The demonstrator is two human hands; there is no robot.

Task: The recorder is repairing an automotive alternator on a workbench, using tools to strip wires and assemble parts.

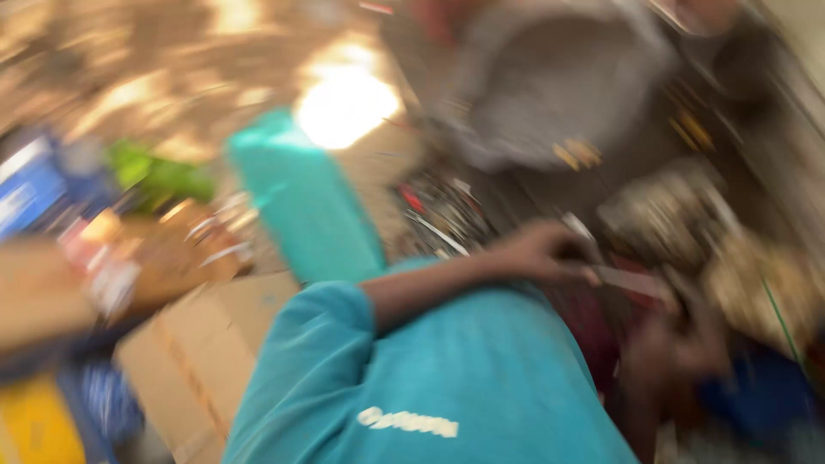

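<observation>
A teal cloth sleeve (430, 378) carries a small white mark. A plain brown cardboard box (202, 352) lies beside it, near an upright turquoise block (305, 202), a green blurred lump (159, 176) and a yellow patch (34, 425).

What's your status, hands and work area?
Left hand on a pale flat blurred object, grip unclear. Right hand low, too blurred to read. Teal sleeve crosses the view; brown cardboard box beside it.

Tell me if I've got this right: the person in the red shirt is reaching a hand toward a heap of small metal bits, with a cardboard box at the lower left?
Not quite: the shirt is teal, not red, as the head view shows. The rest holds: a hand reaches toward the small metal bits, and the cardboard box sits at lower left.
</observation>
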